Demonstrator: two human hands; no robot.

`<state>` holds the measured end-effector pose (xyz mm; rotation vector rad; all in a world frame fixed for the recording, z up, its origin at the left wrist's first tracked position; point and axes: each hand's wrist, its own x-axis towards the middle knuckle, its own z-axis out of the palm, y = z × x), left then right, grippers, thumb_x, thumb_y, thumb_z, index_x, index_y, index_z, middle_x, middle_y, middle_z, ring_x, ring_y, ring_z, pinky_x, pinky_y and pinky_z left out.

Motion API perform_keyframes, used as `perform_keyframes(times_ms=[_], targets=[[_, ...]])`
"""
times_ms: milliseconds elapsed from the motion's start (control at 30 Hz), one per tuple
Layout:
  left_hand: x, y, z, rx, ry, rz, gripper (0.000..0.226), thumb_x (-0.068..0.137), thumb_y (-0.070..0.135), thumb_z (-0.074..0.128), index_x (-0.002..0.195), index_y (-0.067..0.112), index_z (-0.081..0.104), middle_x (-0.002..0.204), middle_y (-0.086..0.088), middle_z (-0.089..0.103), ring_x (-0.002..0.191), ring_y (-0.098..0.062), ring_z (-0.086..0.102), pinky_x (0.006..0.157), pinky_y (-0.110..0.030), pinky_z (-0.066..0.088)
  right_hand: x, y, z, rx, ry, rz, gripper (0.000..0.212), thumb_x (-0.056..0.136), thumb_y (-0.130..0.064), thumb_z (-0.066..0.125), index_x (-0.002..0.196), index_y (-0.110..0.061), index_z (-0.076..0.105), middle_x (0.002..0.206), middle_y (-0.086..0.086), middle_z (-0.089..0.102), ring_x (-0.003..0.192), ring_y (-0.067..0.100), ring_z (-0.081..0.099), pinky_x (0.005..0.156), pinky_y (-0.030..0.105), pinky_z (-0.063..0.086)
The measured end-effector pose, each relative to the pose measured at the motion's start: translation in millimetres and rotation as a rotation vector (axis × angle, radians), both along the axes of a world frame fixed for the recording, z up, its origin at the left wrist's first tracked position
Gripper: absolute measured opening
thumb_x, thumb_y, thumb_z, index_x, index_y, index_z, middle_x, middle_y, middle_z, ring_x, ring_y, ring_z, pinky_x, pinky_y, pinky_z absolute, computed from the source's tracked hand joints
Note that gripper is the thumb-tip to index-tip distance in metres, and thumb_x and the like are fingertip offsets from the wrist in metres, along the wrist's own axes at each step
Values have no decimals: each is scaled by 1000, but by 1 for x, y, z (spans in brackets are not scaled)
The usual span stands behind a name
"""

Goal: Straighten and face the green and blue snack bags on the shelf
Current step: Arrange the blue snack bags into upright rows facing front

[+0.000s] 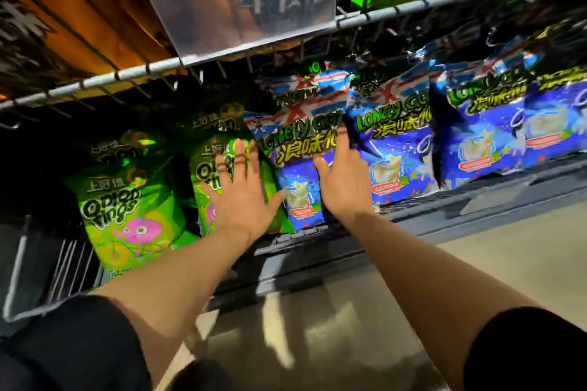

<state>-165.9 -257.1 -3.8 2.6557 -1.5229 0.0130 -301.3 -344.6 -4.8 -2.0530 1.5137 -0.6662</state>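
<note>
Green onion-ring bags stand at the left of the lower shelf; the left hand, fingers spread flat, presses the front of the second green bag. The right hand, fingers extended, touches the leaning blue bag beside it. The far-left green bag tilts, while the blue bags to the right look roughly faced. Judging by this, the work appears midway, with the left end still to straighten.

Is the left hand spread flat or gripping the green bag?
Spread flat: left hand has straight, splayed fingers on the green onion-rings snack bag.
</note>
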Motion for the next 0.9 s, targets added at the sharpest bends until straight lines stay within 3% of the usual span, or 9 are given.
perform_keyframes(times_ms=[100,167,267,367,467,567,667,800,900], targets=[[-19,-9,4,-162,24,-54,95,84,72,31,154,16,-1,162,-9,-1,149,-28,-6,114,-62,3,-10,-9,4,63,7,22,64,98,-46,37,151,-21,11,132,21,48,119,40,45,93,47,39],[-35,-20,7,-243,140,-59,101,78,75,24,154,11,3,160,-17,8,149,-30,4,118,-52,7,-22,-12,8,50,-91,-19,62,97,-47,40,148,-16,23,133,17,49,123,36,46,97,44,39],[-59,-35,10,-365,411,-55,100,83,58,58,154,17,1,160,-17,2,147,-32,14,116,-42,21,-50,-24,12,-167,-197,-291,63,91,-41,55,142,-9,35,135,15,45,127,33,41,102,42,35],[-80,-47,11,-330,516,-58,113,74,42,78,152,33,-3,159,-16,-17,147,-33,13,113,-35,27,-84,-53,10,-17,-146,-381,95,78,-44,71,151,-25,13,147,22,26,134,39,31,106,49,34],[-86,-55,6,-269,499,18,121,67,40,84,150,41,-4,154,-23,-28,146,-40,15,114,-36,26,-102,-75,-1,209,-87,-99,111,70,-45,78,150,-36,2,152,23,17,137,40,30,109,49,33],[-90,-57,2,-223,473,69,124,65,38,86,150,43,-4,153,-22,-31,138,-46,30,110,-41,34,-102,-74,-7,181,68,70,108,70,-48,77,150,-39,5,154,26,12,140,42,24,113,46,28],[-97,-59,2,-216,454,127,123,66,37,85,149,46,-5,153,-22,-30,137,-48,31,105,-43,38,-105,-71,-6,168,128,110,100,75,-48,73,148,-43,5,154,26,11,140,42,22,113,47,28],[-119,-64,-1,-253,223,200,119,65,41,84,151,42,2,156,-22,-23,144,-47,-1,113,-59,19,-124,-83,-3,24,-41,-44,78,86,-44,62,149,-32,19,136,18,39,122,37,45,99,44,42],[-145,-65,-4,-359,49,-72,109,64,29,82,153,24,18,159,-23,-4,146,-42,-4,113,-62,3,-147,-96,4,-181,-62,-289,70,86,-34,62,145,-16,30,132,20,42,122,38,42,100,44,39]])
